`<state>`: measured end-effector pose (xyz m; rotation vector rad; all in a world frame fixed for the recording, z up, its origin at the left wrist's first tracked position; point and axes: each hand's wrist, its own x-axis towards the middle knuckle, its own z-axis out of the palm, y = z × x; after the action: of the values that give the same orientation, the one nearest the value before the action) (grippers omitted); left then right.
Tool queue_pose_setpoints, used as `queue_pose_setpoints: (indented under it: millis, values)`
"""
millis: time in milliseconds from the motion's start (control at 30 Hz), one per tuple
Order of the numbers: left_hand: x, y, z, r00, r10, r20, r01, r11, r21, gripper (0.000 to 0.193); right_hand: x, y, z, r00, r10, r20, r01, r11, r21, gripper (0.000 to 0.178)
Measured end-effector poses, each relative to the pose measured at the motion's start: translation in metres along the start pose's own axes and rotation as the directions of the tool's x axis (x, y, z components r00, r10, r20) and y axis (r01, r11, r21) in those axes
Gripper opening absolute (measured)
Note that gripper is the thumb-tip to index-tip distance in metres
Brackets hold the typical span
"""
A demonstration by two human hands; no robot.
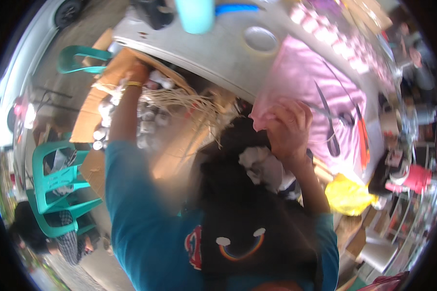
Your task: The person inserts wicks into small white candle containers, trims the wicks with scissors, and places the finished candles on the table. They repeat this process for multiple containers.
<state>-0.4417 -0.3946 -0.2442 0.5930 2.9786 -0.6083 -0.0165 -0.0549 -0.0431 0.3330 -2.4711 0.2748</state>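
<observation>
My left hand (pixel 138 72) reaches into an open cardboard box (pixel 88 109) at the left. Its fingers are hidden and blurred among pale bundles. Several white rolled bundles (pixel 148 123) fill the box, and a hank of cream strings (pixel 184 99) hangs over them. My right hand (pixel 291 121) is at the table's near edge, its fingers closed on the corner of a pink cloth (pixel 296 72). Black scissors (pixel 331 123) lie on that cloth beside a tool with an orange handle (pixel 363 140). Crumpled white cloth (pixel 263 167) rests on my black apron (pixel 272 218), under the right wrist.
On the grey table (pixel 213 58) stand a turquoise cup (pixel 195 17) and a blue strip (pixel 237 8). A row of pink-and-white pieces (pixel 335 39) lines the far right. Green plastic chairs (pixel 58 179) and a crouching person (pixel 58 233) are at left; a yellow bag (pixel 348 194) is at right.
</observation>
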Motion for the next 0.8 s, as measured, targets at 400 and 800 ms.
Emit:
queue_pose_setpoints:
  millis: [400, 800]
  values:
    - [-0.095, 0.006, -0.093, 0.815, -0.310, -0.490, 0.150, 0.929, -0.339, 0.038, -0.079, -0.014, -0.048, 0.902, 0.403, 0.158, -0.426, 0.762, 0.488, 0.021]
    - [-0.258, 0.082, -0.251, 0.997, 0.048, 0.058, 0.069, -0.902, -0.426, 0.036, -0.083, -0.022, 0.007, 0.718, 0.207, 0.664, -0.437, 0.877, 0.200, 0.040]
